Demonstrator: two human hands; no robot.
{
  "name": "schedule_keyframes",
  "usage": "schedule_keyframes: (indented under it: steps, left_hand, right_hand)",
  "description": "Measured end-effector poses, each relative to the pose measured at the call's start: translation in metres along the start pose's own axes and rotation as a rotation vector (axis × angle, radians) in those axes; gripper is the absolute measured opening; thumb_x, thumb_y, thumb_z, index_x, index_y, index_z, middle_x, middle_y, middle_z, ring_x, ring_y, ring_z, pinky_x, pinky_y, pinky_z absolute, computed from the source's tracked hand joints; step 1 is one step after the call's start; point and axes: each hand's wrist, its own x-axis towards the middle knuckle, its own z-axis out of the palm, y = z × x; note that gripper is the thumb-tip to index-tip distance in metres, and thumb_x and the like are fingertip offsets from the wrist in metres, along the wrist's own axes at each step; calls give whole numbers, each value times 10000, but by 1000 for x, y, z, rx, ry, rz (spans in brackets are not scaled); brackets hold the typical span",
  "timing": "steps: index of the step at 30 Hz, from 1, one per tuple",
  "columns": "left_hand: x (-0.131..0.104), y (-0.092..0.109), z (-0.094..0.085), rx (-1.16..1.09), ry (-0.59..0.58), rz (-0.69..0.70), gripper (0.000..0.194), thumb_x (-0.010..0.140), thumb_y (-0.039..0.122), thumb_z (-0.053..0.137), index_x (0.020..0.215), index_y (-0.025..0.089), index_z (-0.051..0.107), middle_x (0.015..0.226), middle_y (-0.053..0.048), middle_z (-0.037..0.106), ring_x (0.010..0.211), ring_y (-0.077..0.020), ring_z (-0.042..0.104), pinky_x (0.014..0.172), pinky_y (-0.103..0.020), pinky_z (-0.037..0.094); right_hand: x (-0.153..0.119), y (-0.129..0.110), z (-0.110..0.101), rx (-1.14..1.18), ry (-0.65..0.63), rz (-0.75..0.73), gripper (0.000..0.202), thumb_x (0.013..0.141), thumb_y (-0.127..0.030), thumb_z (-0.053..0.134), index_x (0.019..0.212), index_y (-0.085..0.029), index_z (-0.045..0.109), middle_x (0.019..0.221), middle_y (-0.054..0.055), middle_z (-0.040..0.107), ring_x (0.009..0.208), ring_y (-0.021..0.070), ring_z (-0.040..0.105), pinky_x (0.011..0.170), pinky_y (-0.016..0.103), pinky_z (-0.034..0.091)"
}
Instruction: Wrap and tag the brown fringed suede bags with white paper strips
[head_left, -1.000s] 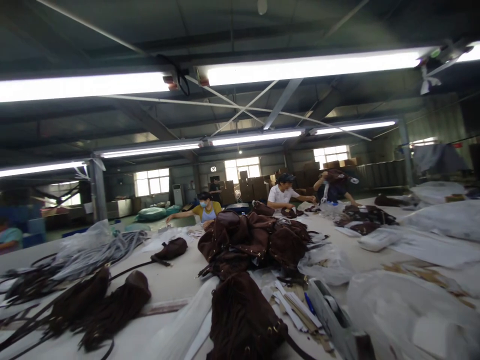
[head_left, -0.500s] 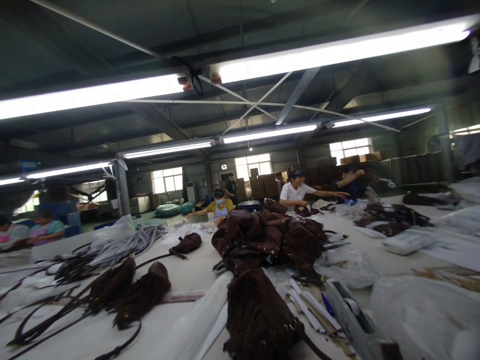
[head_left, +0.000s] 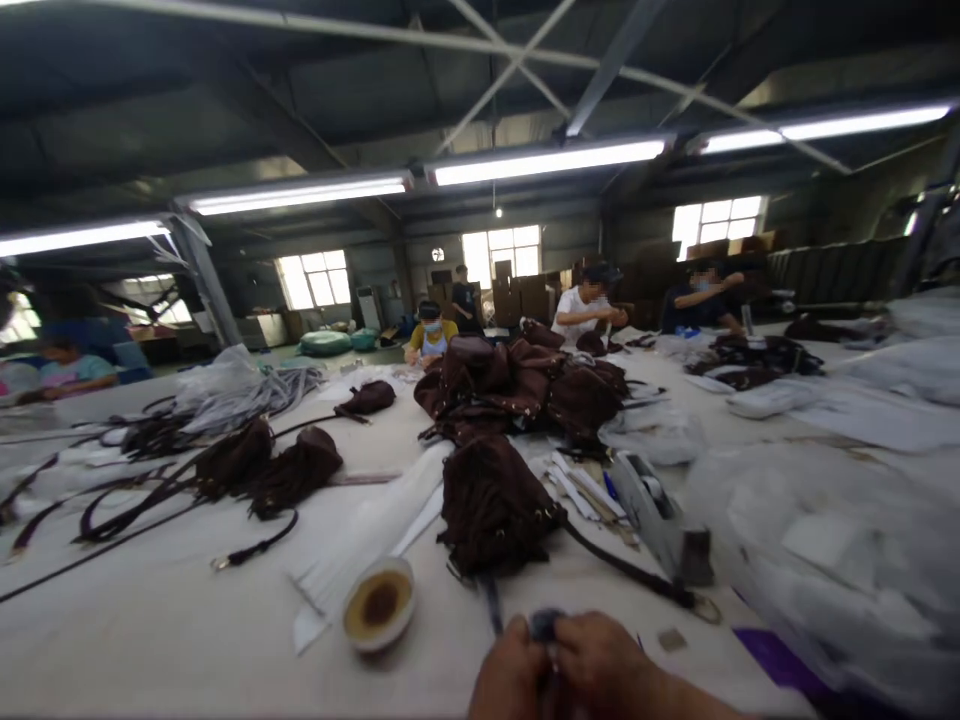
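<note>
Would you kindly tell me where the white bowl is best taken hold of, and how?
Probably by opposite sides of its rim, from the near side, keeping it level: the white bowl is round and open-topped, shows no handle and holds brown contents, while white paper lies to its left.

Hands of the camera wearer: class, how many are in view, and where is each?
2. The left hand is at the bottom, just right of centre; the right hand is beside it, farther right. Both grip a dark item, so some fingers are hidden.
</note>
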Motion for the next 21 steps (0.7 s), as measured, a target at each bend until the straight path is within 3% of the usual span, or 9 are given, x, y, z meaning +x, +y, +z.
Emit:
schedule_keyframes:
  steps: [4,7,11,15,21]
  left_hand:
    - [1,0,15,192,137,79,147,868,156,542,863,170,688,993,-126,616,904,-231,574,828,-385,489]
    - [6,7,12,207,151,95,165,869,152,532,843,171,694,964,-114,614,859,-213,571,791,-350,482]
    - [16,19,-1,157,114,74,163,856,131,568,865,167,726,931,-82,600,862,-193,557,806,-322,451]
    - [34,27,-15,88,93,25,229,885,229,596,707,152,717,764,-31,538,731,-159,503,716,-296,387]
    - [45,35,-49,-37,43,43,225,850,292,623,719,162,752,715,-8,563,712,-146,514,681,-270,365]
  right_hand:
    - [-10,0,0,-72,40,-11,335,848,-480,684,742,-164,653,739,74,649,649,195,571,576,321,415]
    - [-10,2,-14,-51,70,-11,350,896,-499,615,759,-178,644,718,53,628,624,182,534,564,313,372]
    - [-9,8,-34,-18,48,-37,242,941,-402,579,893,-178,660,791,56,628,689,182,523,620,306,371]
    - [-4,15,-48,-65,8,-57,165,952,-295,572,1011,-164,654,870,76,623,801,206,527,713,334,379]
    - [9,18,-60,-177,177,-79,226,1021,-274,472,1085,-153,652,794,47,598,751,202,504,700,363,348]
